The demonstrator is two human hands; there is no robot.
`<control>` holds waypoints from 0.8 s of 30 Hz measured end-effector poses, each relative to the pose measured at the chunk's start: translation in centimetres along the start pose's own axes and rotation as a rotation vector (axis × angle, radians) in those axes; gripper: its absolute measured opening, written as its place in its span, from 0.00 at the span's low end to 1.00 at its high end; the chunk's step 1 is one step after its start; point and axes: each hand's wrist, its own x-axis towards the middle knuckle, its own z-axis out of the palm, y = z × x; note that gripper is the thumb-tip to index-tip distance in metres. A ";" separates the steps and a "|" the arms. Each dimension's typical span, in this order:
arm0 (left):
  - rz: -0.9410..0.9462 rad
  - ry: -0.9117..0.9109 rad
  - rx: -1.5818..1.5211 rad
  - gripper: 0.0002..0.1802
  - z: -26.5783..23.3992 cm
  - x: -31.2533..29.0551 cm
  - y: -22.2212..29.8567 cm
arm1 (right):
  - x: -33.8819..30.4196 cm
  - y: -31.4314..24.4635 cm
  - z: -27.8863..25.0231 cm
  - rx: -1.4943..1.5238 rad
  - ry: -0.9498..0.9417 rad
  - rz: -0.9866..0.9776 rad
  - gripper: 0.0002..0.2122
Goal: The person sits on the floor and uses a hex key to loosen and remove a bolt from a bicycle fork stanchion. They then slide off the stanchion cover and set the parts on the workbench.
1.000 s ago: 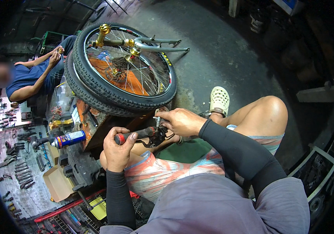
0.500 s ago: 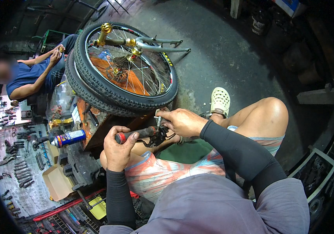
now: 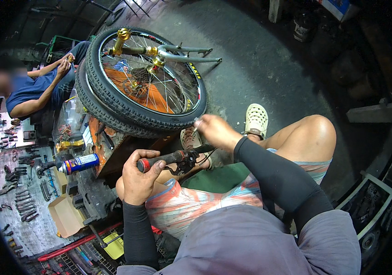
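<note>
My left hand (image 3: 142,176) is closed round the end of a bicycle handlebar (image 3: 200,149). Its black rubber grip (image 3: 170,158) has a red end ring, and my thumb presses along it. Just inboard of the grip sits a dark brake lever and shifter assembly (image 3: 187,161), held above my lap. My right hand (image 3: 219,133) is pinched on a small slim silver metal tool (image 3: 196,127), raised off the handlebar near the tyre's lower edge. The fingers are slightly blurred, and the tool's exact kind is unclear.
Ahead, two stacked bicycle wheels (image 3: 145,120) carry a grey fork (image 3: 189,56) with gold parts. To the left are a blue spray can (image 3: 80,163), an open cardboard box (image 3: 66,215) and a bench with rows of tools (image 3: 25,201). Another person (image 3: 40,94) sits at far left.
My right hand has lifted away from the lever assembly, up and to the right, taking the silver tool with it. My left hand still holds the grip in nearly the same place.
</note>
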 end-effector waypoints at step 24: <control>0.641 0.594 0.092 0.16 -5.7 -3.7 5.0 | -8.4 -0.2 -10.0 0.041 0.244 0.201 0.29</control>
